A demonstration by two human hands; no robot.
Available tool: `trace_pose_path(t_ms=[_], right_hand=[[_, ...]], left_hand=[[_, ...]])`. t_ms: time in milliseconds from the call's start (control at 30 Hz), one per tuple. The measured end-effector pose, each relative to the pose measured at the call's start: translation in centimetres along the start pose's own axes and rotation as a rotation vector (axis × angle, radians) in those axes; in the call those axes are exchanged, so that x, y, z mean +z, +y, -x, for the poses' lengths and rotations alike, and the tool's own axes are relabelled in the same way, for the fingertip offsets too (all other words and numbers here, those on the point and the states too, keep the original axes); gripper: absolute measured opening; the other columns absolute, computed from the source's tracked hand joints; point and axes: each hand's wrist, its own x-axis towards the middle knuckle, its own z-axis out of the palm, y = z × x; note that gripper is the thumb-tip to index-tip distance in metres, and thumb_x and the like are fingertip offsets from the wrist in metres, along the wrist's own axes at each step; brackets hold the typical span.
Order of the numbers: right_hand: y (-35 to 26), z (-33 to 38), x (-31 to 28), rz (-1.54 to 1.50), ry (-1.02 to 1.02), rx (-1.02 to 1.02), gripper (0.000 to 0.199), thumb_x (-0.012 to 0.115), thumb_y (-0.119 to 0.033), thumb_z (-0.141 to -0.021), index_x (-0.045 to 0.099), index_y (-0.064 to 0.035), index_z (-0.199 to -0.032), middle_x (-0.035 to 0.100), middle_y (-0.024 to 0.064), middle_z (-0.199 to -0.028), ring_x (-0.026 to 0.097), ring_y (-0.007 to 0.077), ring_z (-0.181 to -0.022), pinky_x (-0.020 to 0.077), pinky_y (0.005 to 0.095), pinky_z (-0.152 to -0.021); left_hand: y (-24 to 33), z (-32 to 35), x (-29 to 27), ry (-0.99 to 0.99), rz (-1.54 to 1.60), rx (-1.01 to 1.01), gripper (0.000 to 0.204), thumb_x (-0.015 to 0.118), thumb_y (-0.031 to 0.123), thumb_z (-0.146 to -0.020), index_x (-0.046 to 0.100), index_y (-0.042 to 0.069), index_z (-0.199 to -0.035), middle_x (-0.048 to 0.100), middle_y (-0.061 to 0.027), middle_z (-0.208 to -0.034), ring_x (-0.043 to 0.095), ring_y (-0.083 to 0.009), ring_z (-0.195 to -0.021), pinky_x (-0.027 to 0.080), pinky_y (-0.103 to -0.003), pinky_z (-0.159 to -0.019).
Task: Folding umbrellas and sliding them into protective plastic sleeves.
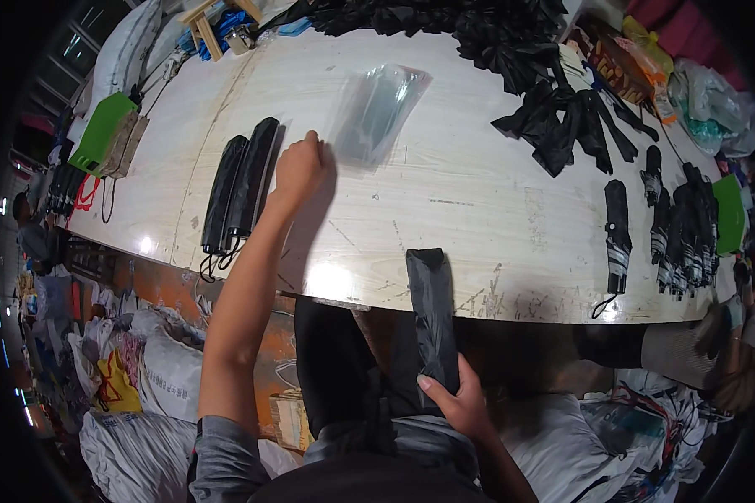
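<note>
The right hand (461, 401) is wrapped round the low end of a long, flat, black thing that looks like a folded umbrella in a thin cloth sleeve (430, 306). Its thumb lies on top. The black thing is in front of the person's lap, and its far end covers a bit of the front edge of the pale, wood-look table (478, 226). The left hand (300, 172) is over the table with its fingers curled, just beside two long, black, folded umbrellas with loops (250, 184). I cannot tell if it pinches anything.

To do this well, I think the right hand should hold firm but not squash, so the cloth stays smooth. The left hand should go gently near the shiny, flat, clear plastic bags (384, 117), as thin bags may stick together.

There is lots of bare table between the bags and the front edge, and on to the right, up to a black umbrella with silver bits (617, 226). The heap of crumpled black cloth (512, 59) fills the far side. The tight spot is by the left hand. The black thing could bump the front edge, so keep it high
</note>
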Motion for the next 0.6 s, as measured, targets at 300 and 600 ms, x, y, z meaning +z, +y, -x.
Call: trace_pose_path(t_ms=[300, 600], right_hand=[[3.3, -0.6, 0.4, -0.020, 0.081, -0.068, 0.043, 0.070, -0.023, -0.096, 0.055, 0.0004, -0.128, 0.066, 0.0076, -0.104, 0.059, 0.0117, -0.084, 0.0489, 0.0269, -0.078], [4.3, -1.7, 0.1, -0.484, 0.024, 0.039, 0.031, 0.070, -0.025, -0.095, 0.058, -0.0012, -0.112, 0.060, 0.0002, -0.076, 0.051, 0.0077, -0.059, 0.0418, 0.0230, -0.054]], left_hand=[[-3.4, 1.8, -2.1, -0.124, 0.397, -0.014, 0.023, 0.064, 0.019, -0.088, 0.069, -0.002, -0.095, 0.067, -0.0146, -0.078, 0.062, -0.0260, -0.058, 0.050, -0.036, -0.055], [1.7, 12.6, -5.7, -0.360, 1.510, -0.308, 0.026, 0.063, 0.021, -0.102, 0.060, 0.004, -0.121, 0.067, -0.0058, -0.099, 0.064, -0.0074, -0.078, 0.051, -0.014, -0.060]])
